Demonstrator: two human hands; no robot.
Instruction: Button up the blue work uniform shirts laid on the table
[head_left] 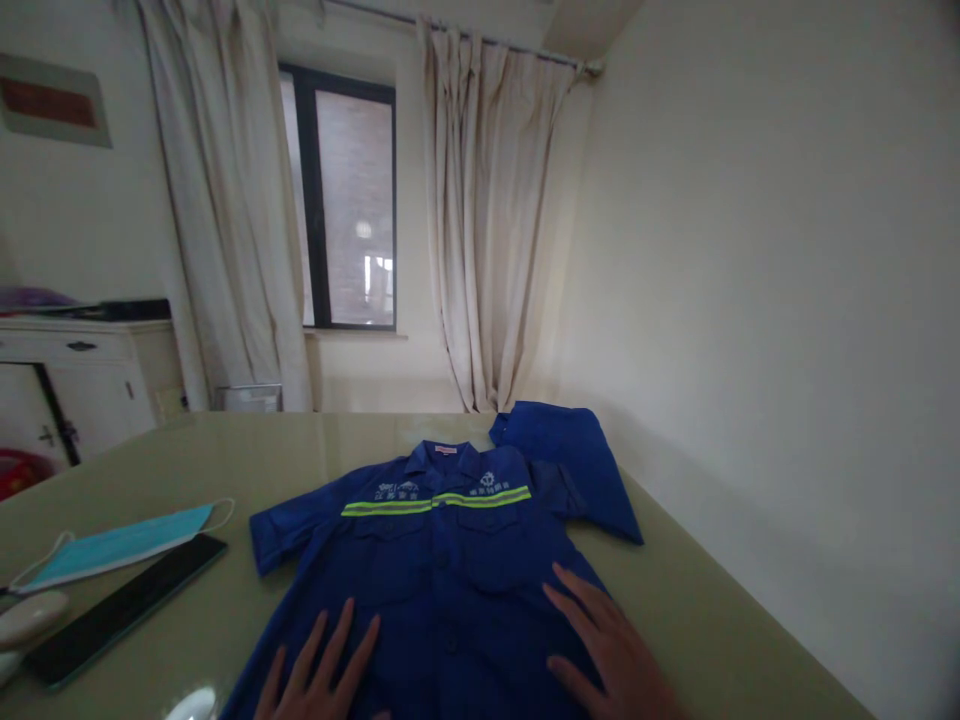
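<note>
A blue short-sleeved work shirt (420,560) lies spread out face up on the table, its collar pointing away from me. A yellow-green reflective stripe and white lettering cross its chest. My left hand (319,675) rests on the lower left of the shirt front, fingers spread. On the lower right side lies my right hand (607,645), also flat with its fingers apart. Neither hand grips the cloth. Behind the right sleeve is another folded blue garment (577,450), partly covered by that sleeve. The shirt's hem is out of view.
On the left of the pale green table (720,590) lie a blue face mask (127,545), a dark phone (127,610) and a white rounded object (34,618). A wall (787,300) runs along the right edge. A white cabinet (90,370) stands back left.
</note>
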